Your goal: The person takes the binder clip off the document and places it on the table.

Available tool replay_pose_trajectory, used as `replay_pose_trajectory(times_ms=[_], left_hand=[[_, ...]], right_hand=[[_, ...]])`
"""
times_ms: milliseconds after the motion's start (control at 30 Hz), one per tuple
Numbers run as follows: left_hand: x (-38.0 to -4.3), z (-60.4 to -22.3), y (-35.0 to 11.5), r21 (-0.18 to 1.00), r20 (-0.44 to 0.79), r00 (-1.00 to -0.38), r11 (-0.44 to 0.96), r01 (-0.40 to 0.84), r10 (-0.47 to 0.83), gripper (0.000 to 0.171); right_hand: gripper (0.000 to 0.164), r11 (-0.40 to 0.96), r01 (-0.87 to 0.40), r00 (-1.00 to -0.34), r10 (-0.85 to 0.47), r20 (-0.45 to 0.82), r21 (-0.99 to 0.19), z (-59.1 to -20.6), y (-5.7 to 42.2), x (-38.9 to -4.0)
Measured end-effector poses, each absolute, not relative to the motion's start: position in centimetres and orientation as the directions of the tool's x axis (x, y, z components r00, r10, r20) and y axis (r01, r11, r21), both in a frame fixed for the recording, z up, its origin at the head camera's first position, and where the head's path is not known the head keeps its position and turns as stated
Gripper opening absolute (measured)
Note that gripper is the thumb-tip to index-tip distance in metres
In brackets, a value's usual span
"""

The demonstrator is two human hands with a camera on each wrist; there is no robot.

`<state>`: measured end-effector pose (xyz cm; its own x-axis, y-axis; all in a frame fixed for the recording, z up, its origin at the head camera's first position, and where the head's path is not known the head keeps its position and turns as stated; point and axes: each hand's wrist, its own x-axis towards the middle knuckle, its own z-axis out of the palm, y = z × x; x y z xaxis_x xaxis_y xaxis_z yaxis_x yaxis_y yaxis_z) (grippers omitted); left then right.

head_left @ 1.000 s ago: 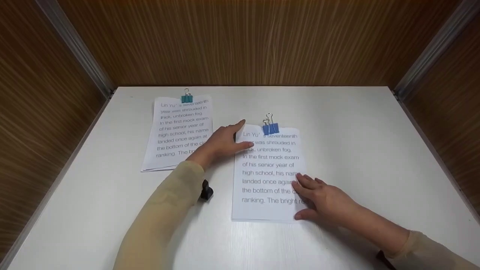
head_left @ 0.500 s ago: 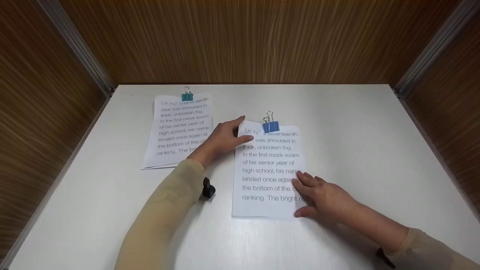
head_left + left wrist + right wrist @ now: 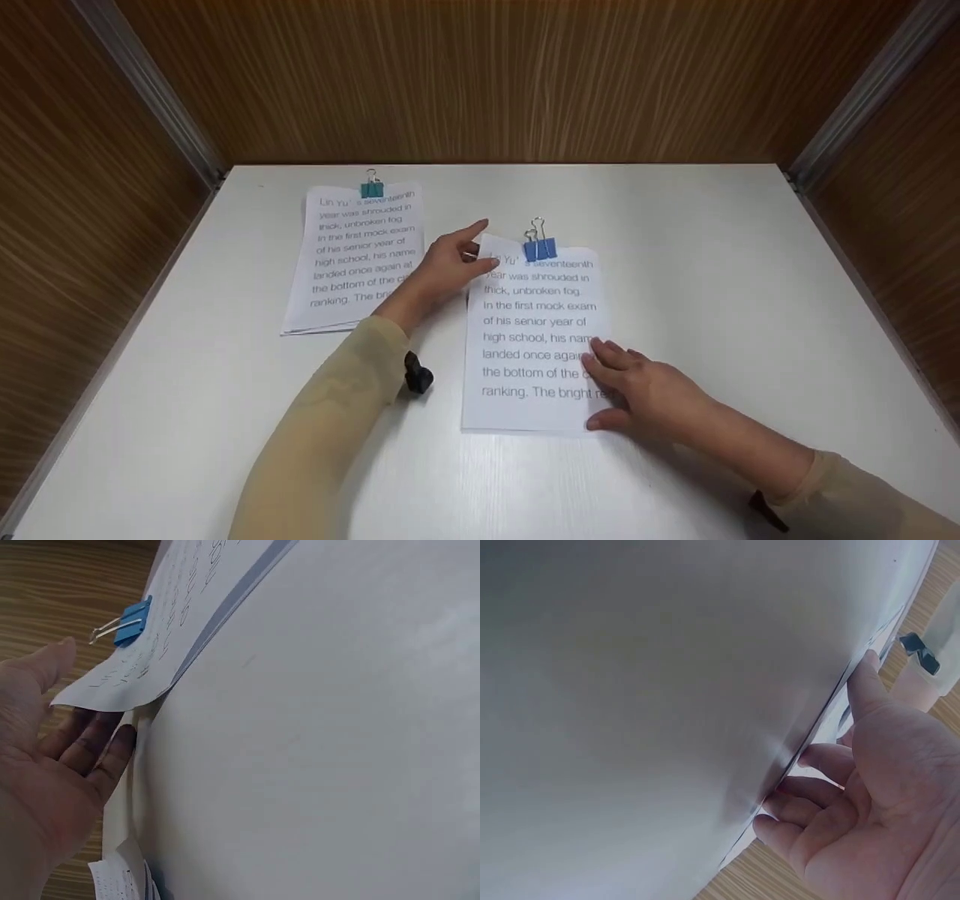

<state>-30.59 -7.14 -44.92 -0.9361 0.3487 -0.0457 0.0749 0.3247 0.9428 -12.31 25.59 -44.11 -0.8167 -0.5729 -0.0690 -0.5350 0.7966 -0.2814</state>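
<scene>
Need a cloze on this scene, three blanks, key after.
1. The right grip is at the edge of the nearer stack, which has a ____ binder clip.
2. In the head view, the left grip is at that stack's upper-left ____.
3. The farther stack opens with "Lin ____'s seventeenth".
Missing words: blue; corner; Yu.

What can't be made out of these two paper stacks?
Head view: bottom-line ending on the green-clipped stack, behind the left arm.
Head view: some line endings on the blue-clipped stack, behind the right hand.
Left wrist view: that stack's bottom, cut off by the top edge.
</scene>
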Motion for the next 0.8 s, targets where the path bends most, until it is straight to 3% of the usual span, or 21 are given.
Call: replay_pose_trajectory(times_ms=[367,800], left_hand=[[-31.3,-45.5,-6.7,0.965,-0.059,-0.892,0.255,0.064,0.447,0.049],[-31.2,-46.2,-6.3,0.969,-0.091,-0.908,0.246,0.014,0.409,0.055]], right_hand=[[0.093,0.801,-0.534,-0.819,-0.57,-0.071,-0.269,-44.0,25.5,-12.3],[0.093,0.816,-0.499,-0.834,-0.544,-0.096,-0.291,-44.1,25.5,-12.2]])
